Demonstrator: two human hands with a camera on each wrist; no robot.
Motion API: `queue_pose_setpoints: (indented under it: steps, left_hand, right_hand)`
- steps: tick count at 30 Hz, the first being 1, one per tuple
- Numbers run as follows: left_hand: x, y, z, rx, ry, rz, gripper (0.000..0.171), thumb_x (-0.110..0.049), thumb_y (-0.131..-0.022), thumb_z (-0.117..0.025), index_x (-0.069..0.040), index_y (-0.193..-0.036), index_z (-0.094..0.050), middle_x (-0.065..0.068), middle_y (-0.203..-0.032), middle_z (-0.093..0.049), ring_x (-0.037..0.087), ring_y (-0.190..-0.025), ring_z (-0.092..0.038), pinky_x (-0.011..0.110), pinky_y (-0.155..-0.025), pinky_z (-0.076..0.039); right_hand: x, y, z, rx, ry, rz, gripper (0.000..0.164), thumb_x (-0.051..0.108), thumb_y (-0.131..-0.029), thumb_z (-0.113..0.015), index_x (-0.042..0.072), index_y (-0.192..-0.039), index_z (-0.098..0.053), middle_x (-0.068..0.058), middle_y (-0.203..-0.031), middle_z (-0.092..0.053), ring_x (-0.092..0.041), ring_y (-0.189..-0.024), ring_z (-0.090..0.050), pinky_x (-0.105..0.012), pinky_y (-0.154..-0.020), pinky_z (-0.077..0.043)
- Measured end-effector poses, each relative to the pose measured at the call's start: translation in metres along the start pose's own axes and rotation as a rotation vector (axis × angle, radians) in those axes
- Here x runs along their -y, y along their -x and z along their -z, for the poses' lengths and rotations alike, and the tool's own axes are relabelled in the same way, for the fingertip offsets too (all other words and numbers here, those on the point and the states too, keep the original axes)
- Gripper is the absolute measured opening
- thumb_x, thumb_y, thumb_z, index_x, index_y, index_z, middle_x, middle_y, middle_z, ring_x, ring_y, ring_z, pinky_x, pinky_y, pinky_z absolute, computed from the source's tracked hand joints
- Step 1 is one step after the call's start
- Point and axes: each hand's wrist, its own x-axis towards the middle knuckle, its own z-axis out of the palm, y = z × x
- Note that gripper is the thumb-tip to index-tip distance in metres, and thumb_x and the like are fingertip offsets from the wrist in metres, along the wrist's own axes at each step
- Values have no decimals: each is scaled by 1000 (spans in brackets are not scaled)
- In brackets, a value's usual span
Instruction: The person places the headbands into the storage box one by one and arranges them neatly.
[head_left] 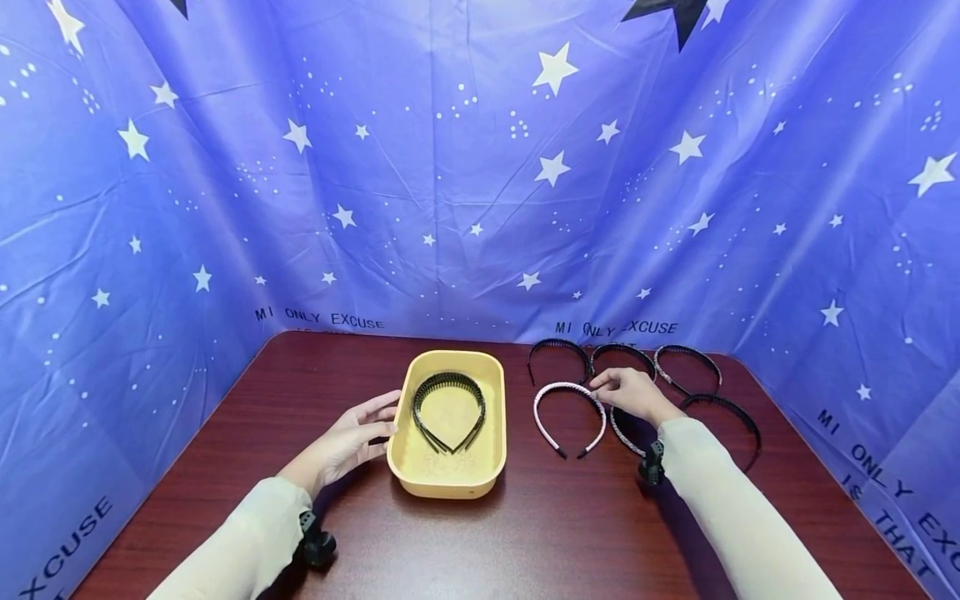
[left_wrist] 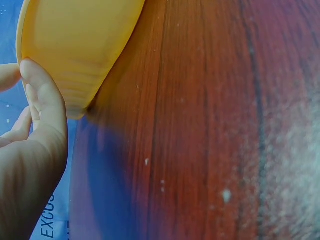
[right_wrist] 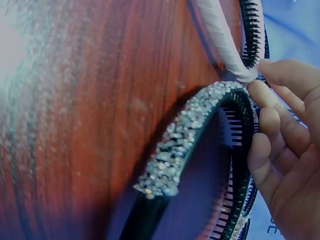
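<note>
My left hand (head_left: 348, 442) rests against the left side of a yellow plastic tray (head_left: 491, 433), its fingers fairly straight with the tips at the rim. Two dark toothed headbands (head_left: 450, 379) lie stacked inside the tray. With thumb and index finger, my right hand (head_left: 637, 393) pinches the upper right of a pale pink wrapped headband (head_left: 537, 417). Its two black ends point toward me. Beneath that hand is a glittery headband (right_wrist: 172, 145) with comb teeth, partly covered by the hand in the head view. The left wrist view shows the tray's outer wall (left_wrist: 75, 45).
Behind my right hand stand two black headbands (head_left: 558, 342) (head_left: 626, 347) and a sparkly one (head_left: 690, 350). Another black headband (head_left: 756, 425) lies at the right by my forearm. The brown wood table (head_left: 465, 558) meets a blue star-printed cloth (head_left: 465, 275) at the back and sides.
</note>
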Motion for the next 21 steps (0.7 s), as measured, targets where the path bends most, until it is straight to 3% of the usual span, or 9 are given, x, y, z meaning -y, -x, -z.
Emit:
queue_pose_setpoints:
  steps: [15, 21]
  left_hand:
    - [0, 0, -1, 15, 6, -1, 69, 6, -97, -53, 1, -158, -21, 31, -148, -35, 23, -112, -60, 40, -94, -52]
    - [0, 0, 0, 11, -1, 1, 69, 7, -96, -53, 1, -158, -21, 30, -148, -36, 24, -113, -59, 41, -95, -52]
  right_hand:
    - [2, -1, -5, 21, 0, -6, 13, 17, -89, -73, 7, -98, -74, 3, -80, -70, -10, -70, -63, -27, -66, -49]
    - [1, -1, -3, 1, 12, 10, 13, 17, -88, -73, 8, -97, -75, 4, -80, -71, -11, -71, -64, -31, -71, -49]
